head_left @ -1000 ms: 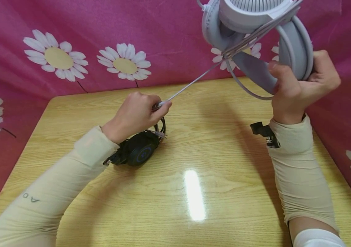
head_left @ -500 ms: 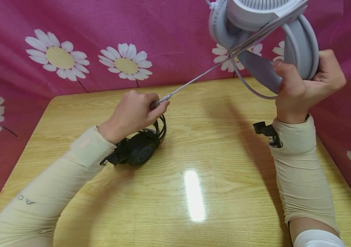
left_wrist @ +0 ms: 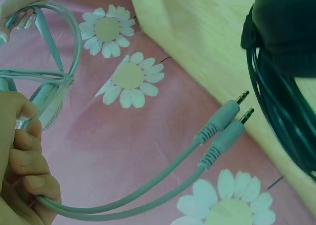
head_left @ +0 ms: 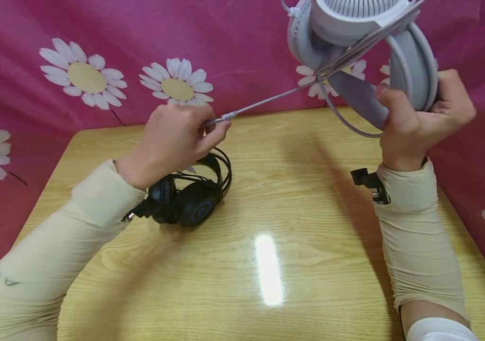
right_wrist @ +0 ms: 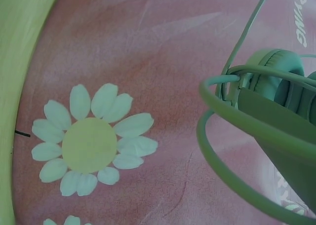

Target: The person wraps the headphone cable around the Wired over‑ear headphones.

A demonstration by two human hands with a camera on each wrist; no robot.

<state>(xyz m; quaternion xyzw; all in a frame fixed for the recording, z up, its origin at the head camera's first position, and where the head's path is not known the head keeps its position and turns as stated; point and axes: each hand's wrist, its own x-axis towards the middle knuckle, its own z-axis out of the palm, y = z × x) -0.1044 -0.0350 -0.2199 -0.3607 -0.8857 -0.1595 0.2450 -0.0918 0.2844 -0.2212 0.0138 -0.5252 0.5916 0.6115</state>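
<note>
My right hand [head_left: 423, 116] grips a light grey over-ear headset [head_left: 413, 66] by its band and lifts it above the back right of the table. Its cable [head_left: 276, 97] is wound across the ear cups, and a taut length runs left to my left hand [head_left: 174, 137]. The left fingers curl round the cable close to its splitter [head_left: 229, 115]. In the left wrist view, two cable ends with audio plugs [left_wrist: 224, 131] stick out beyond the left fist. Below the left hand, a black headset [head_left: 197, 203] lies on the table, partly covered by that hand and wrist.
The wooden table [head_left: 293, 203] has a bright light reflection near its middle. A pink cloth [head_left: 242, 47] with white daisies stands behind it and along both sides. A camera on a black mount [head_left: 370, 182] sits at the right wrist.
My left hand has moved up and to the left, drawing the cable with it and uncovering more of the black headset. The grey headset shifted slightly right, then stayed nearly still.
</note>
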